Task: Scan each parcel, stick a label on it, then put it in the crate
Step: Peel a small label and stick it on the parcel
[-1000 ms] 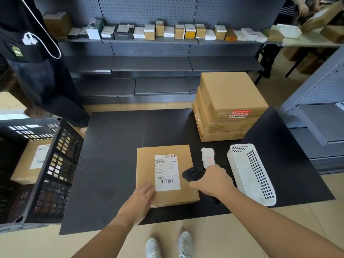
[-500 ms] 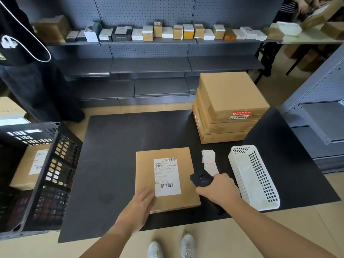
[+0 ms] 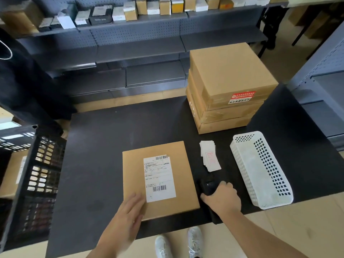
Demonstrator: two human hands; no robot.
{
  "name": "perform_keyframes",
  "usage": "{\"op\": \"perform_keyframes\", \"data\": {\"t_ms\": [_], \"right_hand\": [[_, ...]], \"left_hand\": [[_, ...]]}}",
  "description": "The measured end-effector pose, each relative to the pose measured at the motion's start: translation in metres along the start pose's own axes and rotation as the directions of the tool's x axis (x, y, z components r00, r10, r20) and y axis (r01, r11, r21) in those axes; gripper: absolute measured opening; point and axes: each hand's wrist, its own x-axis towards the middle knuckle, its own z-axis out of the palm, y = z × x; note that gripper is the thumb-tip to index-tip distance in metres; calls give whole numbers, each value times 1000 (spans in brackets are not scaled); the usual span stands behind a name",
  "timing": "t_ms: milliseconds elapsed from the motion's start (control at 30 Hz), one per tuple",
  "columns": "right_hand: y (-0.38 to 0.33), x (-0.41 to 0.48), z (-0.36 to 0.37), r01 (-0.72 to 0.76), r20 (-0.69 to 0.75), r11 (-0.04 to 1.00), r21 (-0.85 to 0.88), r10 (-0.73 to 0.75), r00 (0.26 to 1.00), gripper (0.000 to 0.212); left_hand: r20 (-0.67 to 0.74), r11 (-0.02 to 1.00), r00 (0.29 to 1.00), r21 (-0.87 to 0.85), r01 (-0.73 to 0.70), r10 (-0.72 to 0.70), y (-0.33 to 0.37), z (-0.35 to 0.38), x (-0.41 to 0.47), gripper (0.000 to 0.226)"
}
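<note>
- Brown cardboard comes first: the parcel (image 3: pixel 183 175) lies flat on the black table (image 3: pixel 111 138) at lower centre of the frame, with a printed shipping label (image 3: pixel 159 178) face up on it.
- The left hand (image 3: pixel 127 214) rests on the parcel's lower-left corner with fingers straight and close together, palm down (steadying it, not gripping).
- The right hand (image 3: pixel 223 199), just right of the parcel, has its fingers curled round a black scanner (image 3: pixel 207 186). I cannot tell whether the scanner sits on the table or just above it.
- The parcel looks thin, stiff and probably light. Plain card should give fair grip but slide easily on the smooth tabletop.
- I would take it by two opposite edges, or draw it to the near table edge so fingers can get underneath. Keep off the barcodes (a thumb there would block a scan).
- The small labels (image 3: pixel 209 158) lie in a loose fanned pile just beyond the scanner, near the parcel's upper-right corner. They are thin paper, so probably fiddly, and best lifted one at a time by a corner.
- A white basket (image 3: pixel 260 170) of perforated plastic lies at the right, beside that pile but apart from it.
- The crate (image 3: pixel 42 164), black with lattice walls, stands at the left edge of the frame, well apart from the parcel. Another labelled carton (image 3: pixel 10 175) shows inside it.
- A stack of cartons (image 3: pixel 229 77) stands at the table's far side, upper right, with a red sticker on the front edge of the top one.
- A grey shelf (image 3: pixel 130 20) across the top of the frame carries a row of little boxes.
</note>
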Motion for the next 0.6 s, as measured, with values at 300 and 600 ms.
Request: {"op": "perform_keyframes", "data": {"t_ms": [300,600], "right_hand": [[6,14,4,21,-9,998,-54,-21,1000,79],[8,26,-22,48,-113,988,146,-32,993,62]], "left_hand": [[78,999,997,-19,29,-27,8,-10,2,59],[11,993,995,-59,101,-100,90,-31,112,25]]}}
